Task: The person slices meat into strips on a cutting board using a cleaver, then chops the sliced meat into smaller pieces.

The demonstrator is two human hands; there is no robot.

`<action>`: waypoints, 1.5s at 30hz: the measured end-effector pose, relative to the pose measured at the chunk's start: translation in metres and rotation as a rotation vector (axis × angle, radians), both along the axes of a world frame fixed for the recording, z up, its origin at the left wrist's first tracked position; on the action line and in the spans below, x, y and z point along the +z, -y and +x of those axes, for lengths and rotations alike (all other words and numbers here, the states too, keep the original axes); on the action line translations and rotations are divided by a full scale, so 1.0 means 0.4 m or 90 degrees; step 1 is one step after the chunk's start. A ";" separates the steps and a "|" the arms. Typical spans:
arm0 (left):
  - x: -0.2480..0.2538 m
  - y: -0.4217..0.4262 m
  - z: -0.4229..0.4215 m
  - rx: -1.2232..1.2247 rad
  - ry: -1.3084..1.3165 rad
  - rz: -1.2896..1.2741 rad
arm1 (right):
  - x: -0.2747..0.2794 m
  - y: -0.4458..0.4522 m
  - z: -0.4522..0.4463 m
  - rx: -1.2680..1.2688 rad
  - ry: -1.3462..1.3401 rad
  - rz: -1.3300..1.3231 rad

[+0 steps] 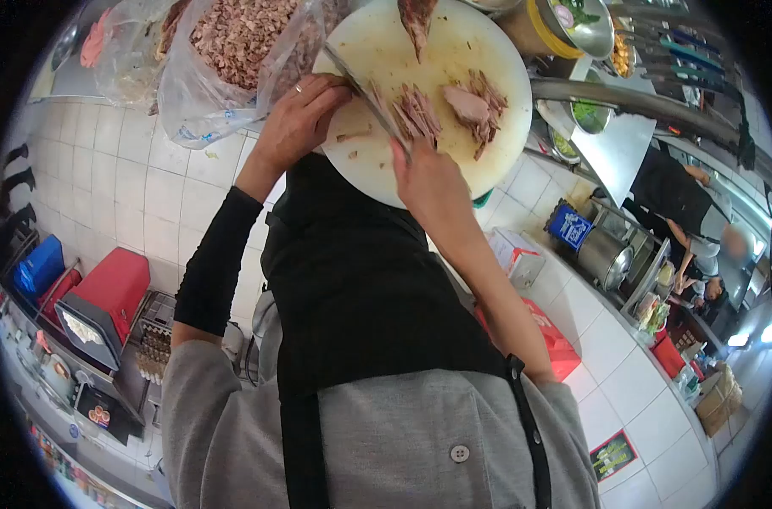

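No text being clearly readable. Blue print (206, 137) showing on plastic bag (178, 102), white marks (571, 226) on blue container (559, 214), yellow-green lettering (612, 455) on red-edged sign (627, 442) over white tiles (649, 412); all staying too small or blurred for reading.

Cut meat (418, 114) in two piles, knife (371, 99) slanting over round pale board (491, 53)

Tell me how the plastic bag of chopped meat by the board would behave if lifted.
The plastic bag would likely sag, since its thin film hangs in loose folds. It may feel heavy, given the chopped meat heaped inside. The small pieces look loose, so the load could shift if tilted.
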State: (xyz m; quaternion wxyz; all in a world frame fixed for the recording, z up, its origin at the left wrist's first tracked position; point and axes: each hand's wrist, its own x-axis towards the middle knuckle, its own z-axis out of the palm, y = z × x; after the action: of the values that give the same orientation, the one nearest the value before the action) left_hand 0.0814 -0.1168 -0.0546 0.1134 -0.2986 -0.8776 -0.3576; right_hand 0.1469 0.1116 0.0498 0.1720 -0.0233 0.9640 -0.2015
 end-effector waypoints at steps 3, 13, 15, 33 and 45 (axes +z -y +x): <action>0.003 0.002 -0.004 -0.018 -0.006 -0.015 | -0.063 0.016 -0.054 -0.006 -0.085 -0.056; 0.092 0.009 0.025 0.033 0.180 0.059 | 0.096 -0.095 0.026 -0.161 -0.041 -0.129; 0.127 -0.005 0.037 0.021 0.177 -0.010 | 0.089 -0.122 0.043 -0.164 -0.083 -0.120; 0.291 -0.168 -0.097 -0.049 0.065 0.146 | 0.049 -0.144 0.103 -0.228 -0.040 -0.163; 0.174 -0.426 -0.182 -0.234 0.148 -0.307 | -0.053 0.017 0.094 -0.040 -0.097 -0.171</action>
State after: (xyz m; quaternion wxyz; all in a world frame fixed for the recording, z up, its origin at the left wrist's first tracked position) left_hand 0.0085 0.0536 0.0148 -0.1284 -0.4272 -0.8756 -0.1853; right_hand 0.1844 0.1048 0.0287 0.0871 -0.0313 0.9389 -0.3315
